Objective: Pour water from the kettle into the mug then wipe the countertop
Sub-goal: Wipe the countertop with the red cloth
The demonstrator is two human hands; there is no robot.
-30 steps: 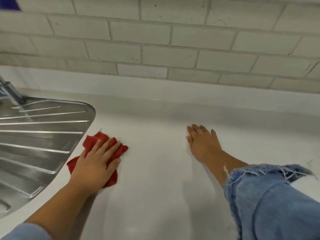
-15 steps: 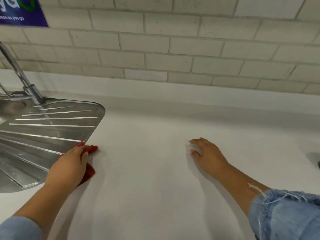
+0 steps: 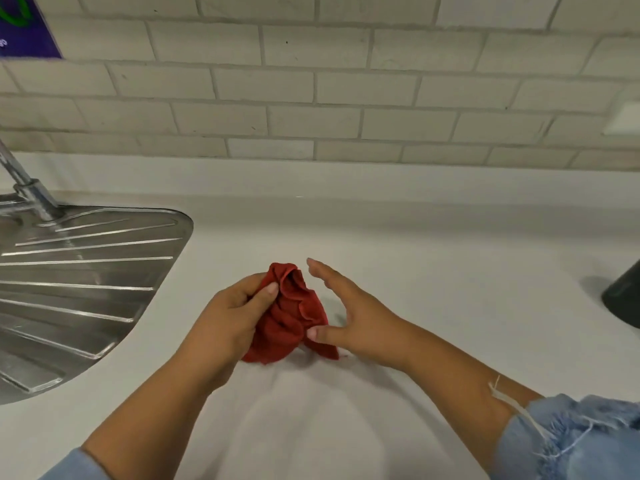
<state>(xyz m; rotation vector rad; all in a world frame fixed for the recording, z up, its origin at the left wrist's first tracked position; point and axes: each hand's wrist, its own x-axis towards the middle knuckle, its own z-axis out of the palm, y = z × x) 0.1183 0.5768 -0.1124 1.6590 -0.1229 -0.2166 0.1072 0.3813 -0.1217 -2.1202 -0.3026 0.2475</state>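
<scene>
A red cloth point(image 3: 292, 320) is bunched up above the white countertop point(image 3: 433, 254), near the middle of the view. My left hand point(image 3: 232, 317) grips its left side, fingers and thumb curled into the folds. My right hand point(image 3: 349, 317) is right beside the cloth with fingers straight and spread; its thumb touches the cloth's lower right edge. A dark rounded object point(image 3: 623, 299), maybe the kettle's base or the mug, shows only partly at the right edge.
A steel sink drainboard point(image 3: 79, 282) with ridges fills the left side, with the tap base point(image 3: 31, 195) behind it. A tiled wall point(image 3: 311, 91) backs the counter. A purple sign point(image 3: 20, 26) hangs at top left.
My left hand has lifted the cloth from beside the drainboard and brought it to the middle, bunched. My right hand has left the counter and come in against the cloth.
</scene>
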